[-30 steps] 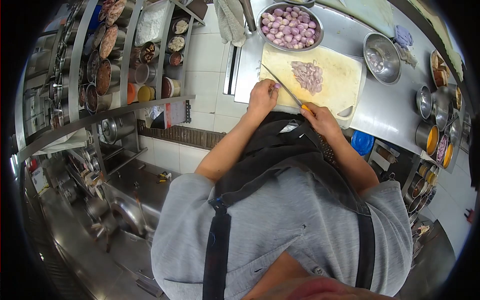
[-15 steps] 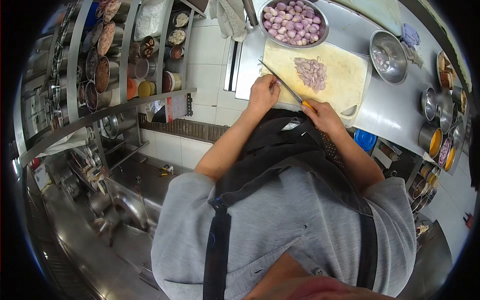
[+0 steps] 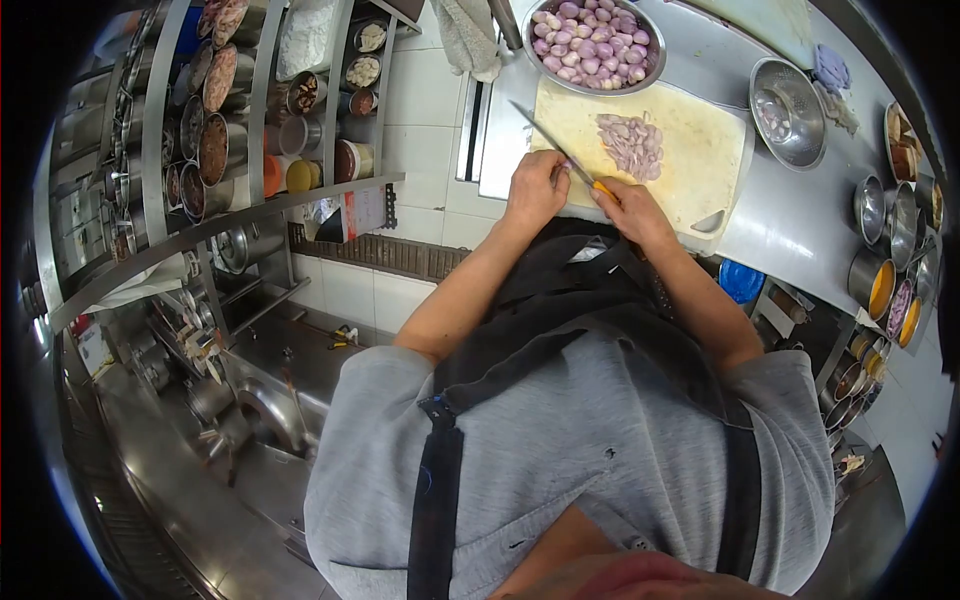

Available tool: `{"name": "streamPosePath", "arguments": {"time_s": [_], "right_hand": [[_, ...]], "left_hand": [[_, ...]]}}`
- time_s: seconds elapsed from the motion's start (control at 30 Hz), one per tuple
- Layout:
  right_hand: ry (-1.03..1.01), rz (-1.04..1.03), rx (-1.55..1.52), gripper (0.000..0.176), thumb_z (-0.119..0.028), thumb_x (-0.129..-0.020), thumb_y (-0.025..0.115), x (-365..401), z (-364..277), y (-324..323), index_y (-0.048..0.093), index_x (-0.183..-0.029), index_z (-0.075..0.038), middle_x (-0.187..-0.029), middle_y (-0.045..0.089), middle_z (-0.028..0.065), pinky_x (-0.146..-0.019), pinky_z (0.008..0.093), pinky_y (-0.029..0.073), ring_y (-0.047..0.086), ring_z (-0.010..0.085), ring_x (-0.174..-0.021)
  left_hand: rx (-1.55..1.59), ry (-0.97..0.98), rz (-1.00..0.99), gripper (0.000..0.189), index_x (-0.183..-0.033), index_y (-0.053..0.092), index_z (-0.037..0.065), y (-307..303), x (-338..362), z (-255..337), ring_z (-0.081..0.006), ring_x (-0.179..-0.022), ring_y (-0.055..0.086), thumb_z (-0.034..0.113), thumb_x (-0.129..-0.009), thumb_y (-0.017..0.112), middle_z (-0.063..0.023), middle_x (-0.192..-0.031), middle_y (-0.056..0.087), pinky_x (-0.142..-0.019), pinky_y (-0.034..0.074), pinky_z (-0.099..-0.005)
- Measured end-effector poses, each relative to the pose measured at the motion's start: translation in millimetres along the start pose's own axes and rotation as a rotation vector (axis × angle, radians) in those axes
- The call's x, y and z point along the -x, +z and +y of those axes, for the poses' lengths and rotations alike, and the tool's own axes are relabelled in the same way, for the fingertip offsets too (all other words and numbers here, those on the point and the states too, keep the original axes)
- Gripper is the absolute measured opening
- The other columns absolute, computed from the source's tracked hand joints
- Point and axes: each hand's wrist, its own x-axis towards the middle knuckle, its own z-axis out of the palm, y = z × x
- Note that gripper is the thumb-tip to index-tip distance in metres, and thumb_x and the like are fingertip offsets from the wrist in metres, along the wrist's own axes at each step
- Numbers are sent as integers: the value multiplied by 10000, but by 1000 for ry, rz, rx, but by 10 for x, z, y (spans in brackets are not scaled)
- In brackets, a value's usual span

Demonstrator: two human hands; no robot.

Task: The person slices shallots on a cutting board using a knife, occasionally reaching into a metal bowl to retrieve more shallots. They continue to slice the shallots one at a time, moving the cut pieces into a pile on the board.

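Note:
My right hand (image 3: 636,212) is wrapped round the orange handle of a kitchen knife (image 3: 546,132), whose long blade points up and left over the board. Close to the blade, the fingers of my left hand (image 3: 538,186) pinch a small pinkish shallot, mostly hidden by the fingertips. Both hands are at the near edge of a yellowed cutting board (image 3: 695,135). On its middle lies a pile of sliced shallots (image 3: 632,148). Behind the board stands a steel bowl (image 3: 656,66) heaped with peeled purple shallots (image 3: 590,42).
A steel colander (image 3: 812,130) holding a few shallots sits right of the board on the steel counter (image 3: 790,215). Pots (image 3: 858,280) and bowls line the far right. A grey cloth (image 3: 467,40) hangs left of the bowl. Shelving (image 3: 225,215) with food containers fills the left.
The knife and my right hand have shifted slightly up and left, bringing the handle closer to my left hand. The whole view has moved a little to the right.

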Motion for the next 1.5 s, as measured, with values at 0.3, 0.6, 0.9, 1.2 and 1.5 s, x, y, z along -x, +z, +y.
{"name": "streamPosePath", "arguments": {"time_s": [0.3,0.6,0.9,1.2,1.5], "right_hand": [[18,-48,75,314,-310,-953,572,138,-78,-260,648,-1089,-37,-842,649,239,-711,449,485,627,419,-799],[-84,-37,105,297,-288,-947,580,128,-74,-289,654,-1099,-44,-866,657,237,-715,447,494,632,417,-802],[-174,22,71,302,-258,-936,613,-31,14,-137,658,-1110,-16,-889,659,233,-723,422,490,637,401,-815],[-153,-39,122,310,-269,-929,606,-82,42,-136,660,-1114,-26,-916,664,238,-739,448,493,636,418,-844],[-83,-72,101,308,-278,-936,590,-30,-29,-176,660,-1079,-14,-917,659,234,-756,446,491,631,413,-853]], "left_hand": [[39,152,-114,122,-849,601,22,-36,-50,70,-351,-823,587,-43,-747,617,-145,-855,638,-749,487,-440],[-69,83,-100,113,-875,652,32,-40,-21,60,-352,-814,603,0,-768,632,-142,-832,657,-735,496,-441],[-98,76,-107,53,-820,623,11,-28,-29,115,-353,-836,584,18,-767,617,-156,-827,638,-758,497,-435],[-92,88,-72,60,-815,632,10,-13,-28,104,-349,-821,587,7,-757,619,-152,-825,643,-754,498,-428],[-101,106,-51,112,-845,649,25,10,-20,78,-346,-815,603,-9,-738,648,-134,-819,653,-743,497,-428]]}}
